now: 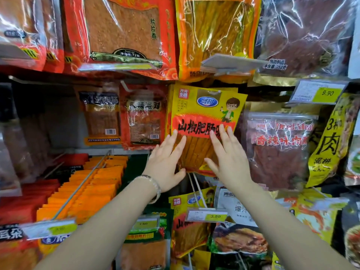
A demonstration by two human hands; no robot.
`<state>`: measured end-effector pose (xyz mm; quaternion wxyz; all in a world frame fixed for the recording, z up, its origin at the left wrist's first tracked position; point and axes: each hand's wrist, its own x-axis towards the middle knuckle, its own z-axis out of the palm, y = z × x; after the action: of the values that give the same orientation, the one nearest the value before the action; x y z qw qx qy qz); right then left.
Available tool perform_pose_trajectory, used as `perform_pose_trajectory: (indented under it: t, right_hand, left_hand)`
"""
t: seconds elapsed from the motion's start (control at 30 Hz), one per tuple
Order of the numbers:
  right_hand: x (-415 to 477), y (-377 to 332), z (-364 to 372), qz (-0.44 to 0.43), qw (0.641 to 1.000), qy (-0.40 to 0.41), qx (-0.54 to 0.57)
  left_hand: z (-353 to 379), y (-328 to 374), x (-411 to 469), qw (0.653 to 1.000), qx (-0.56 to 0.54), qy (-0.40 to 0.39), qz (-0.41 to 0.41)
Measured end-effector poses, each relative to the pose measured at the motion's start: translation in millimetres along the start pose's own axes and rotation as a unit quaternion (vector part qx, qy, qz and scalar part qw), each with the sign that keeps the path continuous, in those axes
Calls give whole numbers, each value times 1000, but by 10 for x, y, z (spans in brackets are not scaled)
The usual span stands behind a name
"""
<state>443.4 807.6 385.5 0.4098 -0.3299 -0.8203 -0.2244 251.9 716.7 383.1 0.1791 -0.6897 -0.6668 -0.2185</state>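
Yellow 山椒肥肠 packet [202, 115] above 3.80 price tag [206, 216]

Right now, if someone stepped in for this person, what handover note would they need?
Left hand: open, straight fingers against the yellow packet's lower left edge, thumb under its bottom corner.
Right hand: open, fingers flat on the packet's lower right front.
Packet: up in the middle row between the red packet and the clear meat packet, slightly tilted; its hook is hard to make out.
Done: both hands are on it.
Left: no grip yet; probably square it up or close on it to lift it off.
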Motion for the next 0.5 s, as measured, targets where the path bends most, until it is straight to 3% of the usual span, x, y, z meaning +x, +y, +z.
perform_pose_trajectory:
  t: [0.33,0.5]
  right_hand:
    - [431,-38,347,55,984,-163,43]
    - [342,-143,157,126,971,-173,109]
  left_hand:
    - [135,-241,348,998,-32,-41,-44]
    - [100,-213,236,984,-173,-43,-6]
